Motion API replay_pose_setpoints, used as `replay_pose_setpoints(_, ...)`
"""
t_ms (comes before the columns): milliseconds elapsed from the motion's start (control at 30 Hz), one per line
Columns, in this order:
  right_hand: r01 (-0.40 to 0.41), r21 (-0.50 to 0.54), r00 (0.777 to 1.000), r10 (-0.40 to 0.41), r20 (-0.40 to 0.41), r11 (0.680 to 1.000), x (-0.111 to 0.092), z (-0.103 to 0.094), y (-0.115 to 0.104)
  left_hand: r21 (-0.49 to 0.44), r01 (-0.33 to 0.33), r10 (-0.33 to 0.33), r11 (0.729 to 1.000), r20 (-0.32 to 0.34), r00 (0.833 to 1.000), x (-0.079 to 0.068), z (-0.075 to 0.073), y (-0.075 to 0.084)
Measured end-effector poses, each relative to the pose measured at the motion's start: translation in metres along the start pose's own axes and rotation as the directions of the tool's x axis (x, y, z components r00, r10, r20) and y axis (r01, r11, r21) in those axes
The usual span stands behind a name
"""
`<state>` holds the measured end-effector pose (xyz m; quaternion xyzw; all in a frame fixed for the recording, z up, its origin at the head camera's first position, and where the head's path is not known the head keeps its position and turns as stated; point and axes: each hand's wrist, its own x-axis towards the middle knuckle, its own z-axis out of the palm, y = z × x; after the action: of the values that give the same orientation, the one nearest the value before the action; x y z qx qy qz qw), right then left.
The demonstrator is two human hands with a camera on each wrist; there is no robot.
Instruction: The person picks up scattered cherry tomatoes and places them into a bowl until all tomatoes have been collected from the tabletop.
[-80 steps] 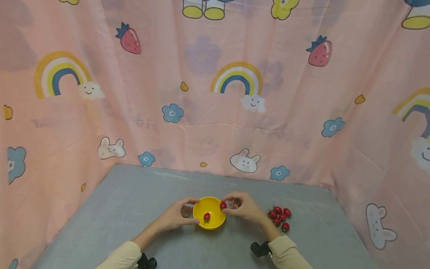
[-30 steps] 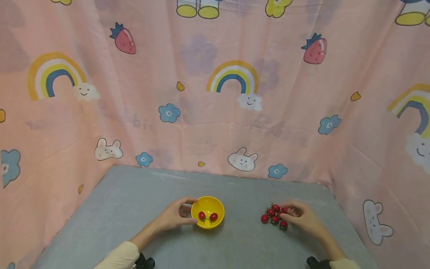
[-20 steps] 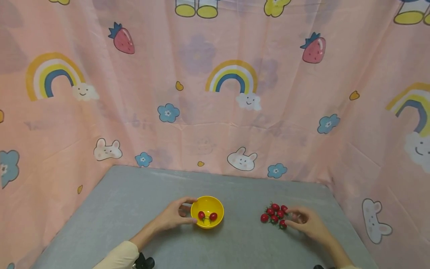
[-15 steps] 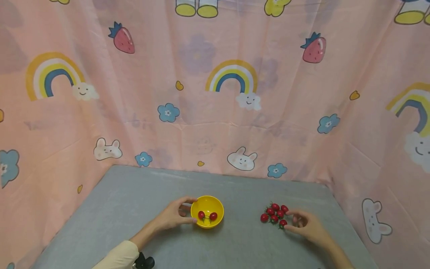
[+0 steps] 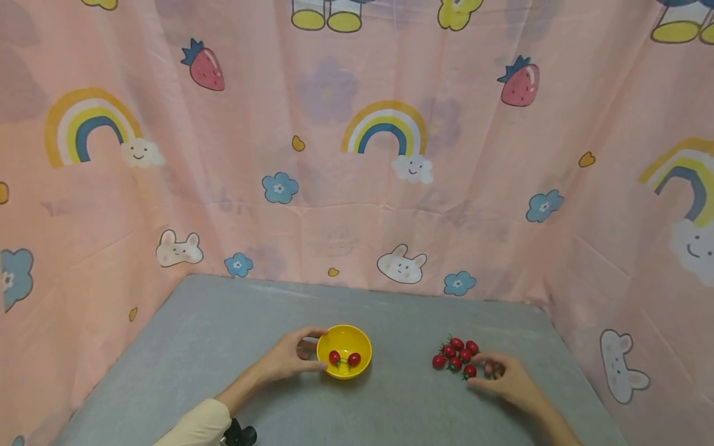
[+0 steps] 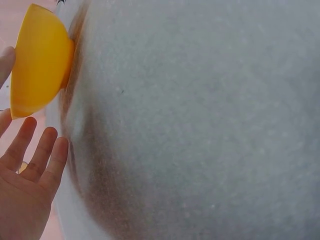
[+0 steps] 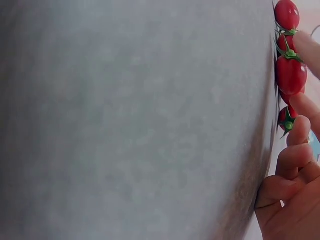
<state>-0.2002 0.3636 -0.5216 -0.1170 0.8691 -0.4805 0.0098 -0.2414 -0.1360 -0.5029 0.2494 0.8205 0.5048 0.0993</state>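
Note:
A small yellow bowl [image 5: 344, 339] stands on the grey table, with two red cherry tomatoes [image 5: 354, 359] inside. My left hand [image 5: 287, 357] holds its left side between thumb and index finger; the left wrist view shows the other fingers [image 6: 42, 150] straight and off the bowl. To the right lies a cluster of several cherry tomatoes [image 5: 449, 351] with green stems. My right hand [image 5: 510, 379] is at the cluster's right edge, holding nothing. Its thumb and index finger are spread near the closest tomato [image 5: 470, 371]. In the right wrist view fingertips overlap the tomatoes [image 7: 291, 75].
The grey table [image 5: 390, 409] reaches back to a pink curtain [image 5: 334, 235] printed with rainbows and rabbits, which also hangs along both sides. A black wrist strap part [image 5: 241, 433] shows beside the left sleeve [image 5: 203, 424].
My right hand has let go of a cherry tomato in the bowl and moved right to the cluster, then drawn back slightly. My left hand stays at the bowl.

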Motion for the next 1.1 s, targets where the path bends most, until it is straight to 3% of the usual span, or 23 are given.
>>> replay_pose_setpoints(167,0.032,-0.012,0.999,-0.032,0.013,0.999,0.0007,-0.0005,-0.0033,0.026,0.012,-0.012,1.000,0.001,1.000,-0.0004,0.0001,-0.0001)
replay_pose_setpoints(600,0.001,-0.063,0.999,0.001,0.040,0.998,0.0075,-0.0026,0.0019,0.022,0.014,-0.014,1.000,-0.005,1.000,0.0004,0.0002,0.0053)
replay_pose_setpoints(1100,0.085,-0.034,0.995,-0.083,0.061,0.996,0.0062,-0.0066,0.0038,0.013,0.014,-0.015,1.000,0.008,1.000,0.0009,-0.0006,0.0060)
